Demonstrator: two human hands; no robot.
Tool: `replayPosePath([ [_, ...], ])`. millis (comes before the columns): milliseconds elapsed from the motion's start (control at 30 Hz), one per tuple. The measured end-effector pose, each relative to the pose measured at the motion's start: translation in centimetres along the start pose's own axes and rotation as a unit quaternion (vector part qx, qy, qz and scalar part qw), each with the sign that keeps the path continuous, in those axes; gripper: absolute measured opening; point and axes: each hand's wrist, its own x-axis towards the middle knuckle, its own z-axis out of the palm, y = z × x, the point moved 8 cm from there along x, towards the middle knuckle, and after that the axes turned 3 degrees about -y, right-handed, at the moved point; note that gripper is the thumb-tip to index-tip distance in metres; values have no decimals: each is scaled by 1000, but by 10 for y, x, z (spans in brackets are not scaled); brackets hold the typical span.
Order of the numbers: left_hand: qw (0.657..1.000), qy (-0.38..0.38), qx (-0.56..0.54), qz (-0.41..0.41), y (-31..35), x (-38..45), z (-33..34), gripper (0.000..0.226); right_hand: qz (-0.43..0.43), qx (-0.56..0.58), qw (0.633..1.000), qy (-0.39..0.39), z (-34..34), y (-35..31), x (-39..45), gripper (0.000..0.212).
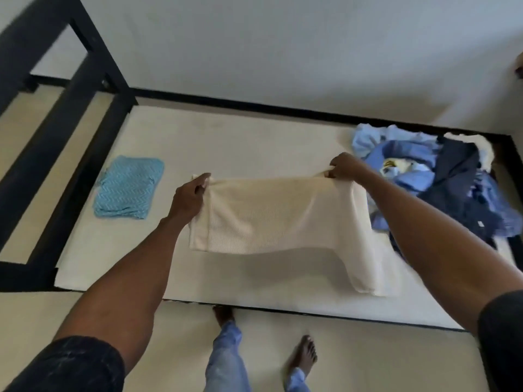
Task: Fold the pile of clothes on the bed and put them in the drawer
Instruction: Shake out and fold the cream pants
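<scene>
A cream knitted garment hangs stretched between my two hands above the middle of the bed. My left hand pinches its upper left corner and my right hand pinches its upper right corner. The garment's right side droops down onto the mattress near the front edge. A pile of unfolded clothes, light blue, mid blue and navy with a bit of white, lies at the right end of the bed. A folded turquoise cloth lies flat at the left end.
The bed has a black frame with a tall black end at the left. A white wall runs behind it. My bare feet stand on the pale floor by the front edge. No drawer is in view.
</scene>
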Motion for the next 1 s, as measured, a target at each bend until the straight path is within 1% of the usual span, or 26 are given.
replayPosePath([
  [33, 1000, -10, 4, -23, -40, 25, 7, 40, 8, 18, 1000, -17, 32, -20, 38, 39],
  [67, 999, -17, 6, -30, -61, 32, 11, 40, 15, 52, 998, -14, 49, -27, 50, 37],
  [167, 997, -30, 8, -71, -151, 89, 32, 39, 32, 139, 990, -14, 131, -62, 136, 27],
  [267, 995, -38, 5, -89, -223, 137, 53, 41, 40, 196, 980, -25, 197, -89, 206, 24],
  [333, 996, -33, 8, -87, -255, 175, 59, 46, 26, 196, 980, -19, 217, -104, 249, 24],
  [400, 996, -31, 14, -87, -273, 210, 62, 56, 21, 188, 982, -15, 223, -111, 286, 26],
  [467, 995, -26, -23, -96, -289, 247, 65, 64, 26, 189, 982, 11, 221, -117, 320, 27],
  [500, 992, -19, -47, -112, -300, 261, 66, 67, 26, 170, 985, 35, 221, -120, 334, 27],
  [533, 989, -8, -61, -136, -311, 270, 68, 70, 31, 130, 989, 69, 221, -124, 342, 29],
  [600, 978, 22, -62, -198, -333, 272, 72, 74, 43, 32, 987, 153, 226, -142, 338, 48],
  [633, 971, 41, -53, -229, -342, 264, 74, 75, 33, 22, 983, 181, 234, -157, 329, 53],
  [667, 964, 59, -39, -256, -348, 250, 75, 73, 7, 38, 982, 186, 249, -174, 317, 51],
  [700, 958, 73, -21, -276, -352, 234, 77, 70, -30, 46, 983, 174, 269, -193, 304, 44],
  [733, 956, 74, -4, -283, -352, 219, 79, 68, -65, 48, 986, 147, 292, -212, 290, 37],
  [767, 957, 67, 8, -281, -351, 205, 83, 66, -88, 49, 989, 111, 316, -226, 275, 35],
  [800, 961, 60, 15, -271, -348, 194, 88, 64, -98, 45, 991, 83, 336, -235, 263, 39],
  [867, 966, 63, 8, -250, -346, 182, 92, 57, -80, 51, 993, 67, 359, -240, 248, 50],
  [933, 966, 83, 1, -246, -344, 177, 90, 50, -56, 67, 995, 58, 368, -239, 243, 58],
  [1000, 960, 119, 38, -249, -345, 168, 80, 43, -72, 65, 994, 50, 371, -243, 235, 59],
])
